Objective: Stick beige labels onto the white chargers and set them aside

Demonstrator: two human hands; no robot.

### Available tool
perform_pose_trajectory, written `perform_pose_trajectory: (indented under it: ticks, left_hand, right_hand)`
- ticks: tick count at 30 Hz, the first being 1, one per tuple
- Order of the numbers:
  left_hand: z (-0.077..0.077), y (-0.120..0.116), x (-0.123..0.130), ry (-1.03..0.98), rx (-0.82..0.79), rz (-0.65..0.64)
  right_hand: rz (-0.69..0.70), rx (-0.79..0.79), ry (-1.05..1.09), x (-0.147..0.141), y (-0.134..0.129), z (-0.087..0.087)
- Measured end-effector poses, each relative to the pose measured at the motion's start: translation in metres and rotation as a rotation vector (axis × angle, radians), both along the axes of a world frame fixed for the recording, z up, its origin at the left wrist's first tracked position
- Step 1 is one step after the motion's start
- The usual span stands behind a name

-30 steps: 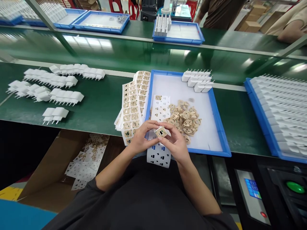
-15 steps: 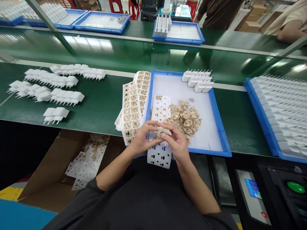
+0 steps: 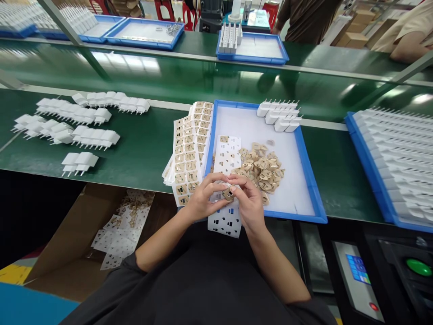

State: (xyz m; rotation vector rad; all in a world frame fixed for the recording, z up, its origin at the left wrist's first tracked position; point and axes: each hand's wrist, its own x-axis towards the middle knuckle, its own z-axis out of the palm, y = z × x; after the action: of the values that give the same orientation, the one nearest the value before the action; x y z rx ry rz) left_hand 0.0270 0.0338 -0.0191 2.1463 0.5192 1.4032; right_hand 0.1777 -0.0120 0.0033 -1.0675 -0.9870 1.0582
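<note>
Between my two hands, over the near edge of a blue-rimmed tray [image 3: 309, 180], is a small tan piece [image 3: 228, 194] with a dark mark. My left hand [image 3: 204, 198] holds it from the left, its fingers closed. My right hand [image 3: 250, 205] pinches the same piece from the right, thumb on top. Under the hands lies a white sheet [image 3: 225, 223] with dark cut-out shapes. A pile of tan pieces [image 3: 264, 167] lies in the tray just beyond my right hand. Left of the tray, sheets of tan labels [image 3: 186, 158] overlap.
White plug adapters [image 3: 67, 110] stand in rows at the left, more [image 3: 279, 113] in the tray's back corner. Another blue tray [image 3: 365, 167] full of adapters is at the right. A cardboard box [image 3: 67, 243] sits below the bench. People are across the belt.
The tan piece has tilted and dropped slightly between my fingers. My right thumb has shifted up and right, off the middle of the piece.
</note>
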Motion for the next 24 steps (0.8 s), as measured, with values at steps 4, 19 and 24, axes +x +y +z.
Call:
perform_pose_trajectory:
  ticks: [4, 19, 24]
  left_hand:
    - [-0.001, 0.0, -0.002, -0.03, -0.078, -0.005]
    - [-0.006, -0.003, -0.003, -0.019, -0.348, -0.011]
    - [0.001, -0.004, -0.009, -0.07, -0.404, 0.051]
  right_hand:
    - [0.084, -0.009, -0.045, 0.011, 0.001, 0.001]
    - [0.068, 0.466, -0.684, 0.04, -0.004, 0.015]
    - [-0.294, 0.186, -0.794, 0.089, 0.004, 0.015]
